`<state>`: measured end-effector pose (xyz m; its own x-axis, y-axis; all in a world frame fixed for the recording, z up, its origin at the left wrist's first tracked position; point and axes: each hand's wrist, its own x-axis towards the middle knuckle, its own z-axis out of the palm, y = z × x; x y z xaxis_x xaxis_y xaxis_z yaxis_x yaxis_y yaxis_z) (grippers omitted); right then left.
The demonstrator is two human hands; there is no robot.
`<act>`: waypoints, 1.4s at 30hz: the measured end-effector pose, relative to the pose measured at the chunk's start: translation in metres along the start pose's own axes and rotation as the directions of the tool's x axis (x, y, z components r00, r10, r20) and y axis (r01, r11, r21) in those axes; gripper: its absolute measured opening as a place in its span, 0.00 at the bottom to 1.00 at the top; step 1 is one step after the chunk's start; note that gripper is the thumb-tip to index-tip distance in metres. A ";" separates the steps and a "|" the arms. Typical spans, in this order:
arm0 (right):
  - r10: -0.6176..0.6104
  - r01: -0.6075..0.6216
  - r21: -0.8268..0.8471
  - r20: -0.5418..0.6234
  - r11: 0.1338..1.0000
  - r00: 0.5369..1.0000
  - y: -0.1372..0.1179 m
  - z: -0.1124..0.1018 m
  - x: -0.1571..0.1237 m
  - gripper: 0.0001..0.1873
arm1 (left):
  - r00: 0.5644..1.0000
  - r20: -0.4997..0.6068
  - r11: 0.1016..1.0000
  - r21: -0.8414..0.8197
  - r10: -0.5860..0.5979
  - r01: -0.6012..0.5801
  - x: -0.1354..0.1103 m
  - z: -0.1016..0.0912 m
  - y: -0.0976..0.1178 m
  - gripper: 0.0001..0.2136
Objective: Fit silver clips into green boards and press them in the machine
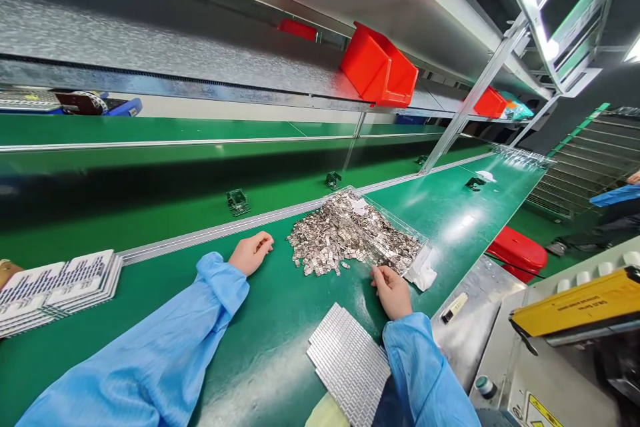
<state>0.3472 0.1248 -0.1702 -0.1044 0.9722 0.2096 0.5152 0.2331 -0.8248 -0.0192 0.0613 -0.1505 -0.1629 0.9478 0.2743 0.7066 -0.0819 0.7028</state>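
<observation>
My left hand (251, 253) hovers or rests over the green bench left of a heap of small silver metal pieces (325, 233). Its fingers are curled together, and whatever they hold, if anything, is hidden. At the near edge of the heap, my right hand (393, 291) has thumb and fingers pinched beside the corner of a clear plastic tray (423, 250). I cannot make out what is between those fingertips. The tray lies among the pieces, with many in it. Closer to me, a block of silver rectangular pieces (347, 360) lies in neat rows, partly behind my right sleeve.
Printed white panels (60, 287) are stacked at left. Small green circuit-board assemblies (238, 201) sit beyond the metal rail. A red bin (380, 67) stands on the shelf above. At right are a cutter knife (455, 307), a yellow-fronted machine (580, 303) and a red stool (520, 253).
</observation>
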 end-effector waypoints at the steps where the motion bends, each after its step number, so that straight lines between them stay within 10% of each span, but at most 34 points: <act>1: 0.002 -0.002 0.001 -0.001 1.000 1.000 0.000 0.000 0.000 0.27 | 1.000 0.005 1.000 0.018 0.001 -0.001 0.000 0.000 0.000 0.13; 19: -0.005 0.005 -0.046 -0.002 0.999 1.000 -0.004 -0.001 -0.003 0.27 | 0.956 -0.194 0.806 0.517 -0.219 0.290 0.061 0.000 -0.030 0.23; 42: 0.004 -0.005 -0.084 -0.010 0.996 1.000 -0.008 -0.001 -0.003 0.29 | 0.995 -0.013 0.862 0.499 -0.100 0.093 0.065 0.006 -0.030 0.23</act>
<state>0.3444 0.1197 -0.1635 -0.0942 0.9728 0.2116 0.5854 0.2260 -0.7786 -0.0472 0.1274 -0.1574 -0.2416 0.9471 0.2114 0.9373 0.1714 0.3034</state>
